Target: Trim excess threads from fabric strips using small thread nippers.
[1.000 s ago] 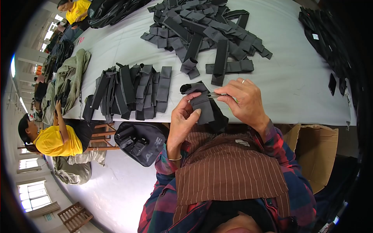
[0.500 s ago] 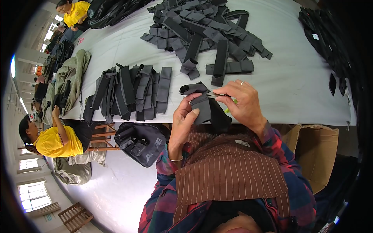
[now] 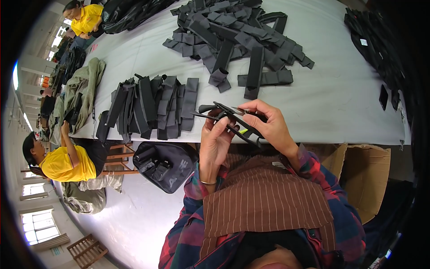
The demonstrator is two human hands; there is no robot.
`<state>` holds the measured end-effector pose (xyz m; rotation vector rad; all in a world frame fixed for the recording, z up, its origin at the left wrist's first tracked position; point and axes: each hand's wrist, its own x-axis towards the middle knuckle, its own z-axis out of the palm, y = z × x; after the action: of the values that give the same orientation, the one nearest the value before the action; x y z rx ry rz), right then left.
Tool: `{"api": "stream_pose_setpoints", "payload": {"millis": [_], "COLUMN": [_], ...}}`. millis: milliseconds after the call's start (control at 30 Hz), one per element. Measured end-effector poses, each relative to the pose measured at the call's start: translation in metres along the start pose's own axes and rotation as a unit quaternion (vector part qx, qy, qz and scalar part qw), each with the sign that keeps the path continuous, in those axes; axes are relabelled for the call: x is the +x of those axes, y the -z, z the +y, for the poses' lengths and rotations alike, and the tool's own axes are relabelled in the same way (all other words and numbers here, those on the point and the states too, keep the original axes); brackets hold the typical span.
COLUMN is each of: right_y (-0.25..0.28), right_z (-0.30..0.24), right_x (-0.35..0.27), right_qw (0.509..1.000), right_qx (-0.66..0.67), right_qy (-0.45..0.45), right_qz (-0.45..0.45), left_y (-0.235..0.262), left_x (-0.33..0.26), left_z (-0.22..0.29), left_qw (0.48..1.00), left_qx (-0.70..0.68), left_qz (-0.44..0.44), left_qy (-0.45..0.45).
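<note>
The hands (image 3: 242, 130) cover much of the thin black strap piece (image 3: 224, 112); its lower end is hidden.

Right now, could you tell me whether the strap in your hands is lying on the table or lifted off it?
Lifted: both hands hold the strap up near the table edge.

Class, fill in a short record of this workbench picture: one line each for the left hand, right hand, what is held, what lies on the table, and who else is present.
Left hand: left hand pinches the dark grey fabric strap piece
Right hand: right hand grips the same piece, above the table edge
Table: white worktable; neat row of dark grey straps; loose heap of dark grey straps
Beside table: black pouch; brown cardboard box
Others: seated person in yellow shirt
</note>
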<state>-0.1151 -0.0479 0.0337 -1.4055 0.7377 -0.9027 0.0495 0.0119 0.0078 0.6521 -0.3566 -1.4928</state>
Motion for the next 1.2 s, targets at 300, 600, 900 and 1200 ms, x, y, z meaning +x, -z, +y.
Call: {"api": "stream_pose_setpoints", "payload": {"millis": [300, 600, 900, 1200], "right_y": [-0.006, 0.002, 0.017, -0.007], "right_z": [-0.003, 0.000, -0.018, -0.011], "right_x": [-0.004, -0.001, -0.018, -0.021], "right_qw": [0.969, 0.956, 0.940, 0.860], "right_qx": [-0.221, -0.233, -0.296, -0.466], "right_qy": [0.080, 0.130, 0.150, 0.180], "right_qz": [0.070, 0.122, 0.074, 0.106], "left_y": [-0.009, -0.018, -0.022, -0.007], "left_x": [-0.001, -0.003, -0.005, -0.004], "left_z": [0.001, -0.001, -0.003, -0.013], "left_qw": [0.999, 0.971, 0.945, 0.933], "left_qx": [0.017, 0.191, 0.220, 0.266], "left_qz": [0.024, -0.012, 0.012, 0.022], "left_qy": [-0.031, -0.143, -0.240, -0.240]}}
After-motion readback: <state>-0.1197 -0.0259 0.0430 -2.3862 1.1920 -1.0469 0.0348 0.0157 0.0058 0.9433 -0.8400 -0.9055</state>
